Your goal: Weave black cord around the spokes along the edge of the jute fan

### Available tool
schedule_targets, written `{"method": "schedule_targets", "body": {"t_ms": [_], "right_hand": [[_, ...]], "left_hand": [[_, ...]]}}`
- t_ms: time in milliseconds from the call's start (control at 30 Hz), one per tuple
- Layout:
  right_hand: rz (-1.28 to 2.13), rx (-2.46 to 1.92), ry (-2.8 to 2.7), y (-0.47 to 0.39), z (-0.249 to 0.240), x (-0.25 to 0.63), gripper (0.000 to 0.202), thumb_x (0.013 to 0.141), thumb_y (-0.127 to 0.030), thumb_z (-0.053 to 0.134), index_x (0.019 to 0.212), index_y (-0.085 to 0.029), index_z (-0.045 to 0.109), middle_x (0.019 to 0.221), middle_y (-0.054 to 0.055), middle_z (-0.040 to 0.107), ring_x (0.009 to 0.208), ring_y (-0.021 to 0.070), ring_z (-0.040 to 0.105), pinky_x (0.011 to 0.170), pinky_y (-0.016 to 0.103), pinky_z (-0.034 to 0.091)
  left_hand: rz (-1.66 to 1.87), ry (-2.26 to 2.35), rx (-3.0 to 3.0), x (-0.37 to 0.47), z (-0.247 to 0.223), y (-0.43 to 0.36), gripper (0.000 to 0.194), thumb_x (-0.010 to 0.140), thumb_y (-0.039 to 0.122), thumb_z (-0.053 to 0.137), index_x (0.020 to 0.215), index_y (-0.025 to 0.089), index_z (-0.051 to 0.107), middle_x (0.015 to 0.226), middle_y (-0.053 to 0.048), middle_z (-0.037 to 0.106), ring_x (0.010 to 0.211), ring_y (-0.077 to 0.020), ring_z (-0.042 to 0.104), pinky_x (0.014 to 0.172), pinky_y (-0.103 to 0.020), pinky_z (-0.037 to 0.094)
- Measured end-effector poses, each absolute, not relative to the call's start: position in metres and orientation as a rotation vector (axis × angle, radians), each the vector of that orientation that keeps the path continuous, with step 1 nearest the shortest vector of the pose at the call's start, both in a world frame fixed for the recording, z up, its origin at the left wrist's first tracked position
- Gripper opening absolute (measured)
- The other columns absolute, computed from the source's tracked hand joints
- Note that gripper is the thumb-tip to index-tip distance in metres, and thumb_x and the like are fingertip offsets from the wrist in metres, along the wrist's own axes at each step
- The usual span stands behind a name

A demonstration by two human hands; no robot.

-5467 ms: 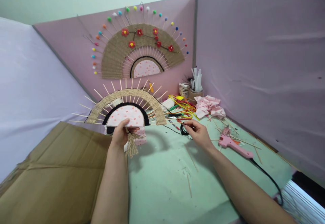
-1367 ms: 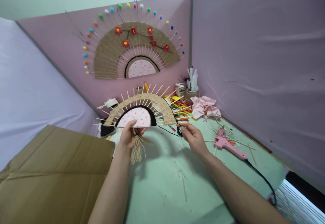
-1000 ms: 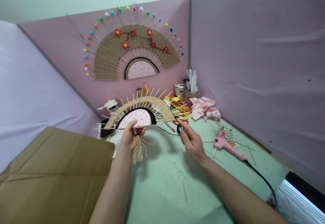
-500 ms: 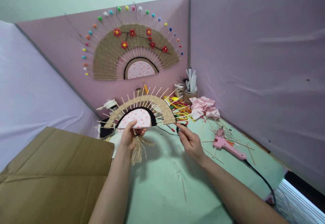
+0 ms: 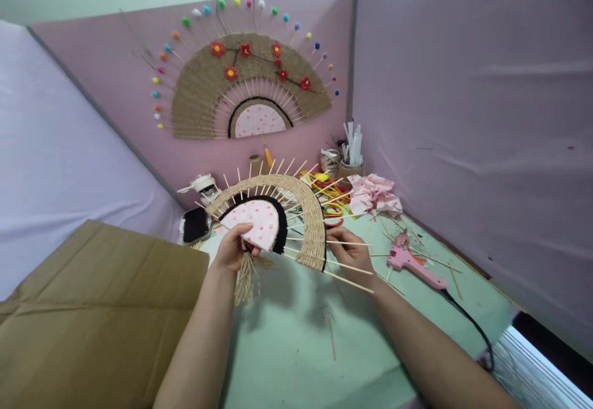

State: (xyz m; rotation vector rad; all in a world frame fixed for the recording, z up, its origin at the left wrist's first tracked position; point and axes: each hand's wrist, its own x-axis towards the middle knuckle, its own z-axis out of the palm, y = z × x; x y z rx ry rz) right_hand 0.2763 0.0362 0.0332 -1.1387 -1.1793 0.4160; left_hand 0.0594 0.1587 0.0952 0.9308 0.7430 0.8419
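My left hand (image 5: pixel 231 249) is closed on the woven fan (image 5: pixel 311 220) at its base, thumb over the pink dotted half-disc (image 5: pixel 257 216). Thin wooden sticks radiate through the tan woven band, and a black band rings the half-disc. Loose twine ends (image 5: pixel 246 278) hang below that hand. The fan is tilted, its right end lowered towards me. Behind the sticks at its right edge, my right hand (image 5: pixel 351 254) is closed, fingers pinched at the thin black cord (image 5: pixel 325 254) that lines the outer rim. The fan's sticks partly cover these fingers.
A larger fan (image 5: pixel 185 109) with red flowers and pompom tips hangs on the pink wall. On the green table lie a pink glue gun (image 5: pixel 419 267), crumpled pink cloth (image 5: pixel 374 194), loose sticks and coloured cords. A cardboard sheet (image 5: pixel 102 310) lies left; a jar of white sticks (image 5: pixel 353 149) stands behind.
The fan has turned and tilted, its right end swinging down towards me. My right hand has gone from below the right corner, with the black cord coil, to behind the right-side sticks.
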Motion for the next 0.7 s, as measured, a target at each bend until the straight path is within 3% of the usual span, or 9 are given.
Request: {"method": "schedule_targets", "body": {"t_ms": [300,700], "right_hand": [[0.27,-1.253,-1.304,0.03,0.04,0.274,0.021,0.077,-0.033,0.061,0.062,-0.018,0.059,0.061,0.003,0.059,0.053,0.0121,0.05,0.049,0.026,0.039],[0.236,-1.334,-1.47,0.005,0.022,0.307,0.017,0.078,-0.032,0.062,0.067,-0.02,0.061,0.059,0.001,0.056,0.053,0.0126,0.048,0.051,0.027,0.036]], "left_hand": [[0.893,0.828,0.828,0.025,0.072,0.142,0.012,0.063,0.016,0.053,0.052,0.012,0.056,0.035,-0.002,0.052,0.022,-0.0097,0.04,0.021,-0.018,0.03],[0.824,0.914,0.802,0.007,0.043,0.146,0.011,0.062,0.015,0.055,0.052,0.012,0.057,0.035,-0.004,0.054,0.023,-0.0119,0.043,0.022,-0.019,0.032]]}}
